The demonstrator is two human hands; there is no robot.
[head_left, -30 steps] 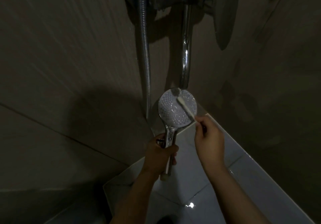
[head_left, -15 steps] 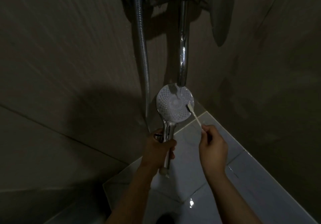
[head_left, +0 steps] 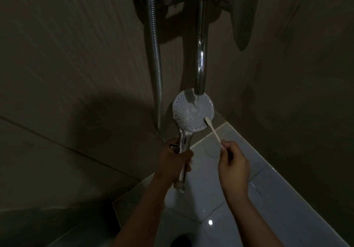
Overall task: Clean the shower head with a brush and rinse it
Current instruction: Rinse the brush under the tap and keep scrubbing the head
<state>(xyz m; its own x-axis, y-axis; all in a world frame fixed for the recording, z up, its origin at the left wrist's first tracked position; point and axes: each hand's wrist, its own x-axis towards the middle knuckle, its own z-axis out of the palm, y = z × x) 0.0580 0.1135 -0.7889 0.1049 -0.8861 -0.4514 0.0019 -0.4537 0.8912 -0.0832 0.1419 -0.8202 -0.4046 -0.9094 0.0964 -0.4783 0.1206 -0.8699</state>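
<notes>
Just below the shower head (head_left: 192, 112), the left grip (head_left: 173, 162) is clamped round its chrome handle and turns the face upward, probably so bristles and water can reach the nozzles. To the handle's right, the right grip (head_left: 232, 162) pinches a thin brush (head_left: 212, 131), whose tip touches the face's lower right edge. Directly above the shower head, a spout (head_left: 201, 64) appears to run water onto its centre.

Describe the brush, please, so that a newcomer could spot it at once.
Find the chrome spout on the wall; just below it is the round shower head. The brush slants from that head's lower right edge to the right hand: a thin pale stick, unlike the chrome around it.
</notes>
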